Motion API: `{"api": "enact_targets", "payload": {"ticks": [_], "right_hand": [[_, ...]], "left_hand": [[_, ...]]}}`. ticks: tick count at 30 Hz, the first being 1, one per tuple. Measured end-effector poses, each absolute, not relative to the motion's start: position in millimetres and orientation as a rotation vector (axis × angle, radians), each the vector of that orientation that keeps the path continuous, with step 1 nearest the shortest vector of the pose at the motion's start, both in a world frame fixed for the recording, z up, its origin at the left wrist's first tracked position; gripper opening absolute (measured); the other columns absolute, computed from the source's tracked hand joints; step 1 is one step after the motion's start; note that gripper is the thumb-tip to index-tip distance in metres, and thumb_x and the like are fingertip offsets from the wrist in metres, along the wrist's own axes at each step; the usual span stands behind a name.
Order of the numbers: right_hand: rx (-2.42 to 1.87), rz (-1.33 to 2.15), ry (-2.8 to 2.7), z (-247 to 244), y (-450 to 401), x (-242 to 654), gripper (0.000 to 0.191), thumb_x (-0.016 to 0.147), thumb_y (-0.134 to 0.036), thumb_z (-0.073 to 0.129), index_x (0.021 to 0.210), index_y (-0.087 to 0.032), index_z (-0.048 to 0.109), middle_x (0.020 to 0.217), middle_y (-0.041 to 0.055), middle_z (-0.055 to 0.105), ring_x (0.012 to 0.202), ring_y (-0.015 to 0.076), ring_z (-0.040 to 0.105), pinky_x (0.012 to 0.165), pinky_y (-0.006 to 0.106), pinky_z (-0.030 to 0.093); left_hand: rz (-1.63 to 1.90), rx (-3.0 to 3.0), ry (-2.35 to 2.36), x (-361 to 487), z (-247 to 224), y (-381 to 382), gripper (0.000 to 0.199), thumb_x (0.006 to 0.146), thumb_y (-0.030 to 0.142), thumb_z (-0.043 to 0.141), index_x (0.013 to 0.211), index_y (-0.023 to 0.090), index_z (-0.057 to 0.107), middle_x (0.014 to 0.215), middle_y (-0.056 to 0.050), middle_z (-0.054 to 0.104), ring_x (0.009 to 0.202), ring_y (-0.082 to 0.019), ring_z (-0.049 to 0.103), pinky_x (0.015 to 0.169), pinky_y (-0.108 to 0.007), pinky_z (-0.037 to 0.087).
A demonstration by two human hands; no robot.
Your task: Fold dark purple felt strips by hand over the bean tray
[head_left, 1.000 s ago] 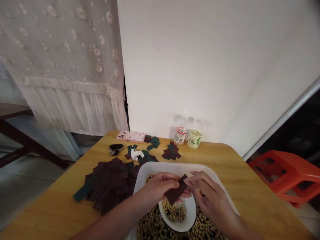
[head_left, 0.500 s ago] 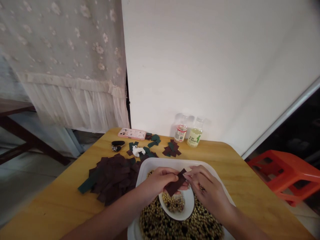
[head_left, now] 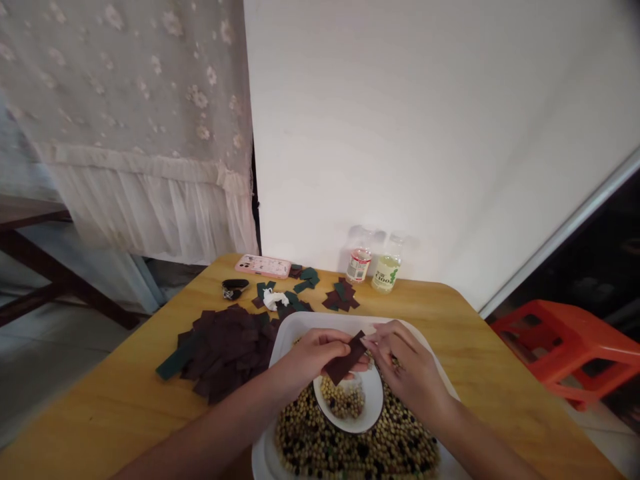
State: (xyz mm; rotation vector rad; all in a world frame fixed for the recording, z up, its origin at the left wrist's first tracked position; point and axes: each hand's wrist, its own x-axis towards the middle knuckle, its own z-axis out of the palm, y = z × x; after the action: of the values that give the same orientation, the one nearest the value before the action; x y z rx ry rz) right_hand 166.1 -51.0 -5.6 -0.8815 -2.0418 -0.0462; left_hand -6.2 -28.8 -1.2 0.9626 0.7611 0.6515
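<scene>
A dark brown rectangular piece (head_left: 345, 360) is pinched between the thumb and fingers of my left hand (head_left: 320, 353), above a white bowl (head_left: 373, 407). The fingertips of my right hand (head_left: 403, 360) are pressed together at the piece's upper right corner; whether they grip it or something small is hard to see. Pale, bead-like grains (head_left: 345, 400) lie in the bowl. Under it, a white tray (head_left: 265, 427) holds many pale and black grains (head_left: 350, 457). To the left is a heap of dark brown pieces (head_left: 230, 347) with a green strip (head_left: 175, 360).
On the wooden table (head_left: 125, 393) lie a pink phone (head_left: 263, 266), keys (head_left: 234, 289), a crumpled white tissue (head_left: 274, 299) and small brown and green pieces (head_left: 341, 295). Two bottles (head_left: 359, 265) (head_left: 386, 272) stand by the wall. An orange stool (head_left: 570, 340) is at the right.
The whole view has shifted slightly. Both hands remain over the bowl, with the brown piece still in my left hand and my right fingertips at its corner.
</scene>
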Motion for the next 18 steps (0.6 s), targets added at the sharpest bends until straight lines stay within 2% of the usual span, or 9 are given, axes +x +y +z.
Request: {"api": "enact_targets", "payload": {"ticks": [4, 11, 18], "right_hand": [[-0.895, -0.011, -2.044, -6.2, -50.9, 166.1, 0.023, 0.081, -0.005, 0.046, 0.065, -0.021, 0.041, 0.076, 0.0037, 0.053, 0.076, 0.0154, 0.057, 0.073, 0.031, 0.05], [-0.896, -0.067, -2.074, -6.8, -51.3, 166.3, 0.016, 0.082, -0.007, 0.047, 0.073, -0.021, 0.046, 0.077, 0.0048, 0.054, 0.079, 0.0173, 0.057, 0.064, 0.028, 0.05], [-0.891, -0.061, -2.061, -7.8, -51.2, 165.5, 0.019, 0.082, -0.008, 0.047, 0.068, -0.021, 0.044, 0.073, 0.0034, 0.052, 0.08, 0.0173, 0.058, 0.066, 0.028, 0.049]], "left_hand": [[0.663, 0.96, 0.76, -6.7, -1.8, -29.2, 0.024, 0.062, 0.024, 0.06, 0.083, 0.013, 0.066, 0.075, -0.009, 0.07, 0.073, -0.02, 0.065, 0.07, -0.032, 0.047], [0.67, 1.001, 0.74, -9.1, -2.1, -32.6, 0.024, 0.065, 0.023, 0.058, 0.085, 0.013, 0.066, 0.076, -0.008, 0.07, 0.077, -0.02, 0.065, 0.072, -0.032, 0.047], [0.694, 1.031, 0.731, -9.6, -4.7, -33.4, 0.026, 0.066, 0.021, 0.056, 0.088, 0.013, 0.067, 0.073, -0.008, 0.07, 0.074, -0.018, 0.065, 0.067, -0.028, 0.048]]}}
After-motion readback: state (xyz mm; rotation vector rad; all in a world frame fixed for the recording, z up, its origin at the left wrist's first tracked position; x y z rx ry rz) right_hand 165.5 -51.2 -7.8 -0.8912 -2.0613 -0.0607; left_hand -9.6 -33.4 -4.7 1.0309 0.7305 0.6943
